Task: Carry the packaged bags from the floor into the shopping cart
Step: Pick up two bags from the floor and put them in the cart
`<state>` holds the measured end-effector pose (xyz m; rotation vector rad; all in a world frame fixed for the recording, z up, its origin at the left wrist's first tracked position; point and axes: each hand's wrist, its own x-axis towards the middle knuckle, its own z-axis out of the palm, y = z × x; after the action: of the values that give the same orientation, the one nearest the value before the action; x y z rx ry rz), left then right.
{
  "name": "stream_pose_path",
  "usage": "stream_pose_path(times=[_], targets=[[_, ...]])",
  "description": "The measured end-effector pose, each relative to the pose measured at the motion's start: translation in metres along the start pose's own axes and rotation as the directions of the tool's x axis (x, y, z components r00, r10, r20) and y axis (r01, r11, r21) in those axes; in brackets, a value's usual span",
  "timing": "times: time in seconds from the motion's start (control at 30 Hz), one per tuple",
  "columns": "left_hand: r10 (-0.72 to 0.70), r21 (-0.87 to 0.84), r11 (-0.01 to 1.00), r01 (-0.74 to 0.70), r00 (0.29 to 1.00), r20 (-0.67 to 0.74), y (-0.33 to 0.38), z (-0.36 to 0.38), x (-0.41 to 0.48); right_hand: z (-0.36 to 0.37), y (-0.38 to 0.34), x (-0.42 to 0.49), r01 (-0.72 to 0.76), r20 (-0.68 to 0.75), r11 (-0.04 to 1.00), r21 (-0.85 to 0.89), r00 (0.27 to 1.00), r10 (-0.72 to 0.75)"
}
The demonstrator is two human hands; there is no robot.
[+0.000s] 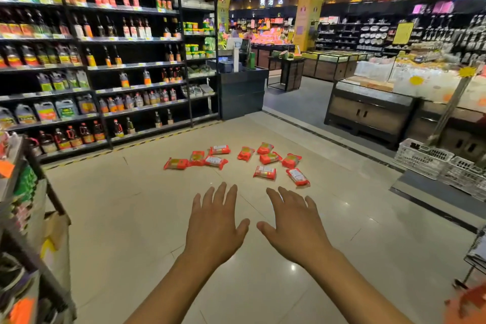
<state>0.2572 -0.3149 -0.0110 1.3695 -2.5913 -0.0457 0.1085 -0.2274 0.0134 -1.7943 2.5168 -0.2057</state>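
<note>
Both hands reach forward palms down, the left hand [214, 226] and right hand [294, 229] with fingers spread and holding nothing. The red packaged bags [265, 172] lie scattered on the tiled floor [126, 218] just beyond the fingertips, apart from them.

You have ten red packaged bags [265, 172] lying on the floor [131, 205], all out in front of the bottle shelves [92, 68]. They fall into two clusters: four bags in the cluster nearer the bottle shelves, six in the cluster farther from them. Of the four, three lie in a rough row and one sits just closer to the shelves. Two hands are in your view, one left hand [214, 226] and one right hand [294, 226], with zero bags in them. Farther from the shelves than any bag, you can count two white crates [423, 158] side by side.
</note>
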Motion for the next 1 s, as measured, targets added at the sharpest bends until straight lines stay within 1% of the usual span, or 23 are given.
stream_pose_path(times=[0.23,0.4,0.53,0.67,0.83,1.0], targets=[[-0.043,0.038,0.998,0.043,0.999,0.011,-0.032,0.017,0.076,0.016,-0.006,0.096,0.063,0.018,0.997,0.035,0.998,-0.063],[-0.073,0.076,0.995,0.072,0.997,0.012,-0.05,0.032,0.148,0.026,0.004,0.181,0.104,0.016,0.992,0.069,0.994,-0.105],[-0.092,0.111,0.989,0.092,0.996,-0.009,-0.057,0.033,0.225,0.022,0.021,0.261,0.122,0.004,0.989,0.083,0.992,-0.123],[-0.108,0.126,0.986,0.111,0.994,-0.032,-0.056,0.034,0.297,0.015,0.033,0.332,0.168,0.019,0.98,0.105,0.985,-0.171],[-0.13,0.159,0.978,0.136,0.99,-0.047,-0.063,0.04,0.363,0.011,0.047,0.408,0.205,-0.006,0.972,0.115,0.979,-0.206],[-0.161,0.157,0.973,0.17,0.984,-0.071,-0.074,0.042,0.428,0.001,0.053,0.477,0.236,-0.018,0.966,0.11,0.972,-0.235]])
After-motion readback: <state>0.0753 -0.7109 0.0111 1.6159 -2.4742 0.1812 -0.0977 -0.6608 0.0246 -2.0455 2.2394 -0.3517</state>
